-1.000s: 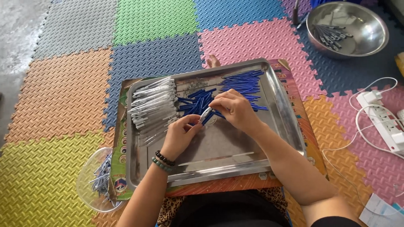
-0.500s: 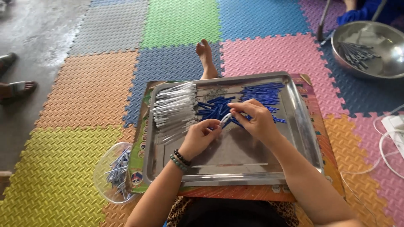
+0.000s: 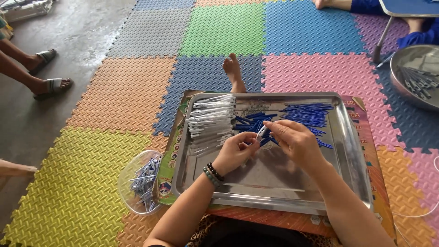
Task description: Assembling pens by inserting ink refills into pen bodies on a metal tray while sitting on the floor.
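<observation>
Both hands meet over the middle of a steel tray (image 3: 352, 151). The left hand (image 3: 238, 151) and the right hand (image 3: 295, 139) are pinched together on one small white barrel (image 3: 261, 132), fingers closed narrow around it; it seems a blue piece is being fitted to it, though the joint itself is too small to make out.

Along the tray's left edge lies a neat stack of white barrels (image 3: 211, 121), rows side by side. Toward the far edge, in the middle, sits a loose heap of short blue parts (image 3: 254, 122), and toward the far right corner a spread of long blue refills (image 3: 307, 114). The near half of the tray is bare metal.

Off the tray's near left corner, on the foam mat (image 3: 91, 183), a clear bowl (image 3: 139, 180) holds a jumble of blue-and-white pieces, which look like finished ones.

Judging by the piles, the work is somewhere in the middle: a fair number sit in the bowl, yet the white stack and both blue heaps remain large, so much is left.
</observation>
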